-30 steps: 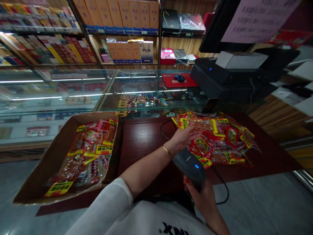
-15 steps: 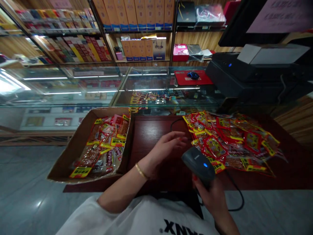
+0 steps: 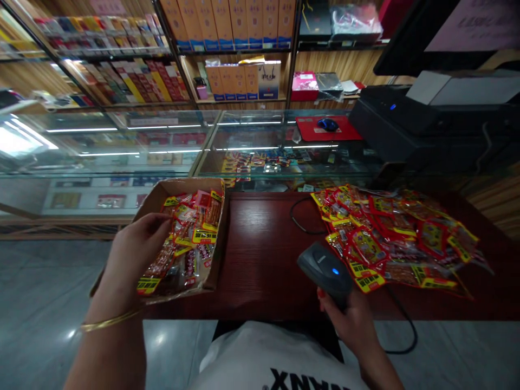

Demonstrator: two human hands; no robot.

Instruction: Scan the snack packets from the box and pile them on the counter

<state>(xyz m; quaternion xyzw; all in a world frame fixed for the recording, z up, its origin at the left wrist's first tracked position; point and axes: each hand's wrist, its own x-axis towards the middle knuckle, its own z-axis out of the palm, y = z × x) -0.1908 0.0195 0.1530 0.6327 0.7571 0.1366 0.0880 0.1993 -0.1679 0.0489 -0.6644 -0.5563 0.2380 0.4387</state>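
Note:
My right hand (image 3: 353, 319) grips a dark handheld barcode scanner (image 3: 325, 273) from below. Its blue light is lit and its head points up and left over the table. Over the left side of an open cardboard box (image 3: 217, 265) hovers my left hand (image 3: 132, 254), a gold bangle at the wrist. Its fingers are bent forward with nothing visible between them; some are hidden behind the hand. Inside the box lie several red and yellow snack packets (image 3: 189, 225). Right of the scanner spreads a heap of similar snack packets (image 3: 390, 233).
Both lots rest on a dark red wooden table (image 3: 260, 244). The scanner's black cable (image 3: 410, 330) loops past the front edge. Behind stands a glass display counter (image 3: 252, 130) with a mouse (image 3: 327, 125) on a red pad. A black printer-like machine (image 3: 426, 124) occupies the right.
My left hand has swung left from beside the packet heap to above the box. The scanner stays in my right hand, nearly in place. The view has shifted slightly.

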